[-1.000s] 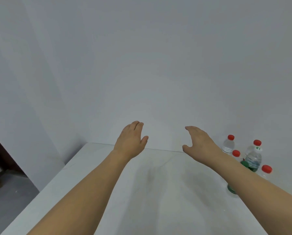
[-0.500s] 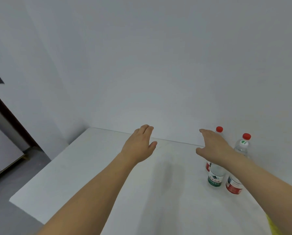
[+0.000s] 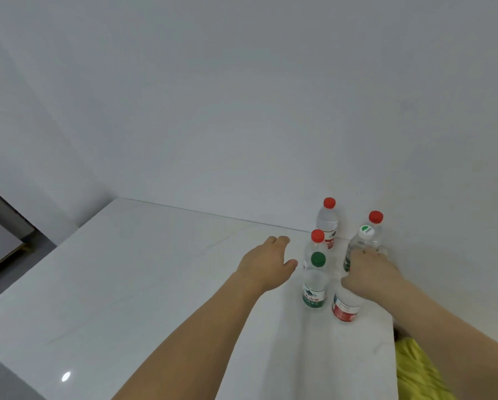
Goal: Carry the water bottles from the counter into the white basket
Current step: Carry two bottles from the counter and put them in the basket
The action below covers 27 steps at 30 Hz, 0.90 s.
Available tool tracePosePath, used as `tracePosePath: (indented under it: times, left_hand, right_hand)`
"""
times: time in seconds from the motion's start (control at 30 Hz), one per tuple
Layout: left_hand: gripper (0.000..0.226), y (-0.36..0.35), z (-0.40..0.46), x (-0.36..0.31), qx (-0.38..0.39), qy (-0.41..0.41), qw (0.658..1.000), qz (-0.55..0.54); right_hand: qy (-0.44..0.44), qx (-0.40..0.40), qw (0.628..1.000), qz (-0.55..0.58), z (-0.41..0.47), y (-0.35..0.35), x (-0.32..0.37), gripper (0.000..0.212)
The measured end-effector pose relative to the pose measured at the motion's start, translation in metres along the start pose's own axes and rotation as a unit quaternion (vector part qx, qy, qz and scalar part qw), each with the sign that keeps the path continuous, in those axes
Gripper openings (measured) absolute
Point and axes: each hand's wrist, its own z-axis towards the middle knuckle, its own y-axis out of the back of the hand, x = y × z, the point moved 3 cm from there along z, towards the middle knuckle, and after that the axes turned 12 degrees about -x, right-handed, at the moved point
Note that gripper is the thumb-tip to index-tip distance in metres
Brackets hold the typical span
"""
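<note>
Several clear water bottles stand in a cluster at the back right of the white counter point(image 3: 155, 284). A green-capped bottle point(image 3: 314, 284) is nearest, with a red-capped one point(image 3: 317, 236) right behind it. Another red-capped bottle point(image 3: 328, 220) stands by the wall. My left hand point(image 3: 266, 265) hovers with relaxed fingers just left of the green-capped bottle, its thumb close to it and holding nothing. My right hand point(image 3: 367, 272) lies palm down over the top of a red-labelled bottle point(image 3: 344, 308). Its fingertips reach a white-capped bottle point(image 3: 366, 232), with a red-capped bottle point(image 3: 376, 219) behind. Its grip is hidden. No basket shows.
A plain white wall runs along the back of the counter. The counter's right edge lies just beyond the bottles, with a yellow cloth point(image 3: 415, 373) below it. At far left a dark door frame point(image 3: 8, 212) and grey floor drop away past the counter's left edge.
Both hands have moved right toward the bottles. My right hand has come down onto the cluster, and my left has closed in beside the green-capped bottle.
</note>
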Motion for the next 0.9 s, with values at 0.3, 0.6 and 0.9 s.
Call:
tracePosePath:
  times: [0.3, 0.6, 0.9]
  left_hand:
    - [0.028, -0.091, 0.037, -0.052, 0.052, 0.002, 0.997, 0.054]
    - [0.023, -0.047, 0.034, -0.056, -0.084, 0.065, 0.994, -0.038]
    - [0.021, 0.069, 0.016, -0.051, -0.107, 0.029, 0.992, -0.058]
  right_hand:
    - [0.036, 0.021, 0.993, 0.110, 0.023, -0.033, -0.035, 0.021]
    - [0.040, 0.028, 0.985, 0.168, 0.012, -0.033, -0.033, 0.022]
    - [0.059, -0.057, 0.980, 0.181, -0.016, 0.045, 0.015, 0.025]
